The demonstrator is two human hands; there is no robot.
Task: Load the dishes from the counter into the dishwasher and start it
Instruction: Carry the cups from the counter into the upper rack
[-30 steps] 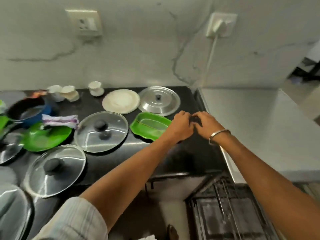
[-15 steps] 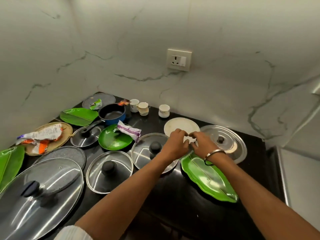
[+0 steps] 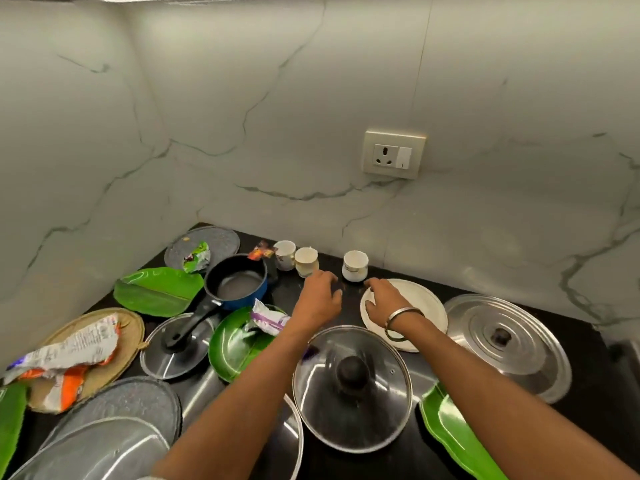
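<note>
Hands extended over black counter (image 3: 585, 344), both holding nothing. Left hand (image 3: 320, 299) hovers, fingers loosely curled, near cups (image 3: 306, 261). Right hand (image 3: 384, 301) rests spread on white plate (image 3: 427, 306).

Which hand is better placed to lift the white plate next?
Right. The right hand already lies over the white plate at its left edge. The left hand hovers off it, nearer the cups.

Blue saucepan (image 3: 239, 284), green leaf-shaped plate (image 3: 157, 292)
</note>
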